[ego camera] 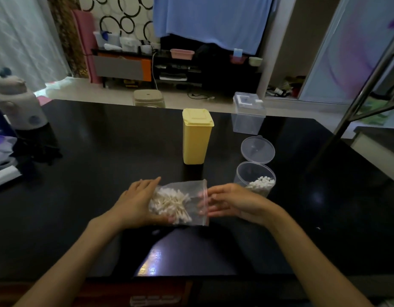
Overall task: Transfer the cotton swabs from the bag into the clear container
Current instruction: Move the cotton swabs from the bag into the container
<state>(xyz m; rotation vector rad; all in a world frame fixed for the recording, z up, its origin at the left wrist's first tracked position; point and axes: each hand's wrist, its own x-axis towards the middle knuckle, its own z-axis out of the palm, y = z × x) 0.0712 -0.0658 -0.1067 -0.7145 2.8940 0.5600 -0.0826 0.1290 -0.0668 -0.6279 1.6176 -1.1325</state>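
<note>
A clear plastic bag lies over the black table, its mouth facing right. A bundle of cotton swabs fills its left half. My left hand grips the bag's closed end, fingers above and thumb under the swabs. My right hand is at the bag's mouth with its fingertips inside, blurred; I cannot tell whether they pinch a swab. Just right of that hand stands the round clear container, its hinged lid flipped up. Some cotton swabs lie inside it.
A yellow lidded bin stands behind the bag. A square clear box sits at the table's far edge. A pale bottle and cloth items are at the far left. A metal pole slants on the right.
</note>
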